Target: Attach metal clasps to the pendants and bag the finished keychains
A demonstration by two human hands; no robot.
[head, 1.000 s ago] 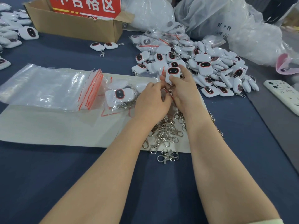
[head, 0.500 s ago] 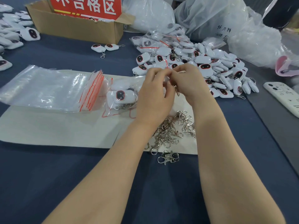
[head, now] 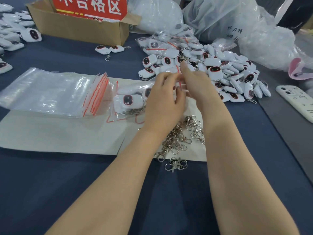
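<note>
My left hand (head: 162,100) and my right hand (head: 194,82) meet above the white sheet (head: 59,133). Between their fingertips they pinch a small clear zip bag (head: 180,82) with a red strip; motion blur hides what is inside it. Just left of them lies a bagged white keychain (head: 128,102) with a dark face. Loose metal clasps (head: 183,133) are heaped under my wrists. A pile of white pendants (head: 228,72) lies beyond my right hand. A stack of empty zip bags (head: 50,92) rests on the left.
A cardboard box (head: 81,26) with a red sign stands at the back left, with two keychains (head: 110,49) in front of it. More pendants (head: 11,36) lie far left. Large plastic sacks (head: 220,17) fill the back right. A phone (head: 298,102) lies at the right.
A second ago my right hand held a pendant face-up with my left hand working under it. Both hands then rose together, and now they hold a small clear red-striped bag instead.
</note>
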